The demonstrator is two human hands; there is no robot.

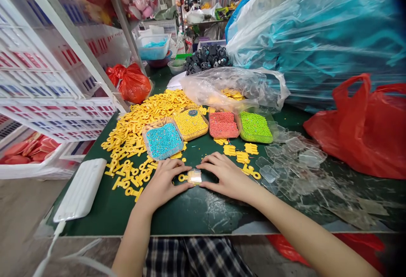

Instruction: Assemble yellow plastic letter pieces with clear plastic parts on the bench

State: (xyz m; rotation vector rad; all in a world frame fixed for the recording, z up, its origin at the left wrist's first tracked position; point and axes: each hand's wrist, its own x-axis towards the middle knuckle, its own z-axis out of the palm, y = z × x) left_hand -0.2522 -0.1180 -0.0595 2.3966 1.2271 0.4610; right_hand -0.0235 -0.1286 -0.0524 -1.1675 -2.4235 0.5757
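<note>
Between my two hands, just above the green tabletop, is a small yellow plastic piece with a shiny clear cover and a ring at its left end. The thumb and fingers of my left hand grip its left side. My right hand pinches the right side the same way. Beyond my hands stand shallow trays of tiny beads: blue beads, yellow beads, red beads and green beads. A dark round disc rests on the yellow beads.
Loose yellow plastic parts heap at the left, and clear plastic pieces spread at the right. A white power bank with a cable lies at the left edge. Red bags, a large blue-filled bag and crates flank the table.
</note>
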